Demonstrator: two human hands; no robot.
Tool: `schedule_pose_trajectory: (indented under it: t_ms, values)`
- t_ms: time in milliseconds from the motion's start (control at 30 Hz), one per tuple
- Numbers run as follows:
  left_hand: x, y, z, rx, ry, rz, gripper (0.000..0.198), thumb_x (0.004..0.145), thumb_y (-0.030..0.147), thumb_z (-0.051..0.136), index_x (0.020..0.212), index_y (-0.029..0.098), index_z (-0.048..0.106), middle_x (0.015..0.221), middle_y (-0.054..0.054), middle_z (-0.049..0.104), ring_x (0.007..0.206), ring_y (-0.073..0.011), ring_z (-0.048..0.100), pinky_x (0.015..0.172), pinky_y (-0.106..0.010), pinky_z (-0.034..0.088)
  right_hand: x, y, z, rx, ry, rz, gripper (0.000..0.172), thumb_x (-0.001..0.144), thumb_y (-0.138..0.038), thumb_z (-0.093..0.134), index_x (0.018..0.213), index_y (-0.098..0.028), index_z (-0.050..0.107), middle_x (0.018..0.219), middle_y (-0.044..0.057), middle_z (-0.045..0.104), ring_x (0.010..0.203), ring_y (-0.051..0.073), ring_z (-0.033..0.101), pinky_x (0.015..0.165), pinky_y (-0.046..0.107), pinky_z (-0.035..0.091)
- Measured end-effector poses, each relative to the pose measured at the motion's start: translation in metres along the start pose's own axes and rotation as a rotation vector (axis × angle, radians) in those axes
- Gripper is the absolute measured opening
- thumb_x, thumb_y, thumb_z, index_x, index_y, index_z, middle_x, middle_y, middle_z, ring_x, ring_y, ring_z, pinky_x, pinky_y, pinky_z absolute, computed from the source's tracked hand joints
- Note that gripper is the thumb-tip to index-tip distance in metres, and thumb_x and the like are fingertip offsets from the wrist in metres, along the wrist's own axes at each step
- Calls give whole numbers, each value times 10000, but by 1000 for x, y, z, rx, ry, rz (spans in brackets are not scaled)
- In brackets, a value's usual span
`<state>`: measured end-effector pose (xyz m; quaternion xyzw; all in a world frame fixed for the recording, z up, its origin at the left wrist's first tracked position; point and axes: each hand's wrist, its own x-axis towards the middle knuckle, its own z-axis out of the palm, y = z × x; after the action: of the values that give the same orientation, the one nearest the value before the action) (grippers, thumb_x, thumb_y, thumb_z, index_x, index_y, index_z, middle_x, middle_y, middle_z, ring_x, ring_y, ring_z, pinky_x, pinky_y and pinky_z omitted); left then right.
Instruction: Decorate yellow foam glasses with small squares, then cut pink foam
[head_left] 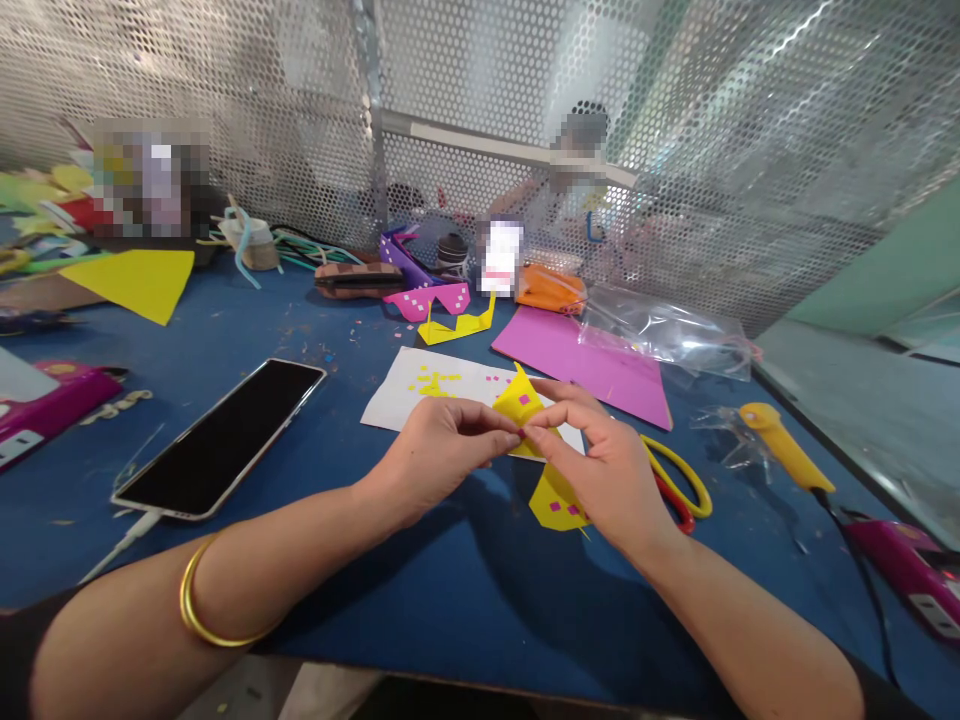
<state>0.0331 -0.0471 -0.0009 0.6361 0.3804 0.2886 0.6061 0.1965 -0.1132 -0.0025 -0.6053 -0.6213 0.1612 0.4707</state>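
Note:
Yellow paper glasses [553, 492] dotted with small pink squares are held up over the table, bent, one part hidden behind my fingers. My right hand [600, 455] is closed on them, thumb and forefinger pinched near their middle. My left hand [442, 445] is also closed, its thumb and fingertip meeting my right fingertips at a tiny pink paper square [523, 433]. Beneath lies a white sheet [390, 395] with yellow and pink paper bits on it. Scissors [686, 480] with yellow and red handles lie beside my right hand.
A phone [225, 435] on a cable lies left. Behind are pink paper glasses [431, 300], yellow paper glasses [457, 328], a purple sheet [592, 365] and a clear plastic bag [667, 330]. A yellow glue gun [787, 445] lies right, near a magenta power strip [907, 565]. Perforated metal stands behind.

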Motion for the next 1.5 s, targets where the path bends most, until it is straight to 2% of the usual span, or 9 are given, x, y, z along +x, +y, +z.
schedule_pose_trajectory:
  t_ms: [267, 600, 767, 967, 1333, 1500]
  values:
    - [1, 0, 1, 8, 14, 6, 109, 741, 251, 683, 741, 169, 754, 694, -19, 703, 621, -122, 559, 596, -246, 445, -2, 1, 4, -30, 34, -39, 77, 840, -215, 647, 772, -236, 675, 1197, 35, 664, 1135, 198, 619, 956, 367, 473]
    - [1, -1, 0, 61, 4, 55, 134, 761, 290, 683, 746, 170, 740, 705, -4, 692, 648, -122, 558, 613, -247, 434, -1, -1, -1, -49, 51, -41, 68, 823, -216, 657, 757, -229, 662, 1140, 40, 684, 1089, 192, 635, 942, 346, 475]
    - [2, -3, -1, 110, 12, 101, 151, 777, 317, 678, 767, 180, 742, 707, 2, 693, 639, -119, 552, 607, -247, 429, 0, -1, -3, -75, 8, -34, 87, 824, -208, 647, 740, -227, 657, 1135, 38, 680, 1079, 194, 638, 920, 342, 481]
    - [1, -1, 0, 76, 14, 63, 188, 772, 352, 691, 783, 170, 735, 759, -31, 729, 683, -146, 604, 629, -266, 466, -1, 0, -1, -74, 1, -50, 88, 850, -206, 627, 767, -225, 652, 1121, 36, 679, 1077, 196, 632, 922, 353, 483]
    - [-1, 5, 3, -32, 84, 11, 155, 728, 329, 737, 747, 175, 746, 757, -34, 745, 693, -148, 634, 607, -246, 489, -1, -3, 0, -37, -3, 47, 97, 833, -248, 653, 740, -233, 677, 1154, 52, 659, 1057, 236, 634, 909, 416, 512]
    - [0, 5, 4, -32, 90, 3, 143, 730, 319, 731, 732, 177, 745, 747, -29, 740, 681, -143, 626, 604, -245, 484, -1, -4, 1, -55, 6, 16, 101, 822, -208, 644, 725, -227, 664, 1121, 53, 672, 1049, 235, 637, 917, 418, 504]
